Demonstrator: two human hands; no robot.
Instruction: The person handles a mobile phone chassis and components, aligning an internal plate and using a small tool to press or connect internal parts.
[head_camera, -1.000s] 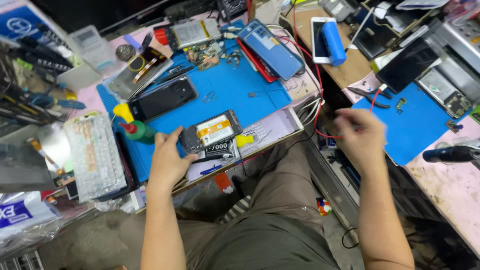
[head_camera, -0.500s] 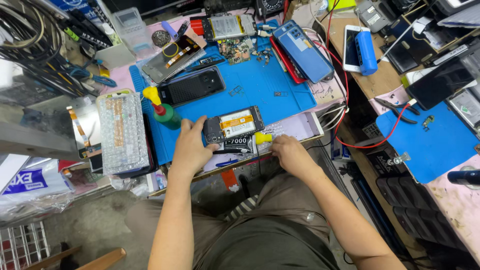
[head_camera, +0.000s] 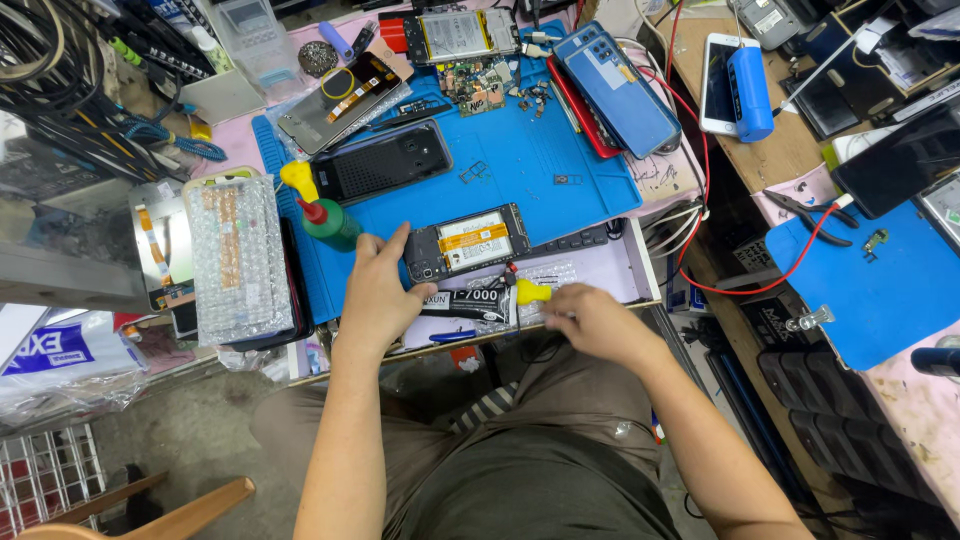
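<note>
Just ahead of the left hand's (head_camera: 375, 295) gripping fingers lies the opened phone (head_camera: 468, 243); right hand (head_camera: 590, 318) pinches a yellow-capped glue tube (head_camera: 478, 298).

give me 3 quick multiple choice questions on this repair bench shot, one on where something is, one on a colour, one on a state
1. Where is the green bottle with the red nozzle?
A. Just left of the left hand
B. On the far right blue mat
C. On the person's lap

2. What colour is the cap of the black tube by the right hand?
A. White
B. Yellow
C. Purple

3. In what state is the phone under the left hand?
A. Sealed in a box
B. Screen up and lit
C. Back off, battery showing

Answers: 1 A, the bottle stands on the blue mat beside the thumb side of that hand. 2 B, the cap at the right fingertips is bright yellow. 3 C, the battery and inner parts lie bare.
</note>
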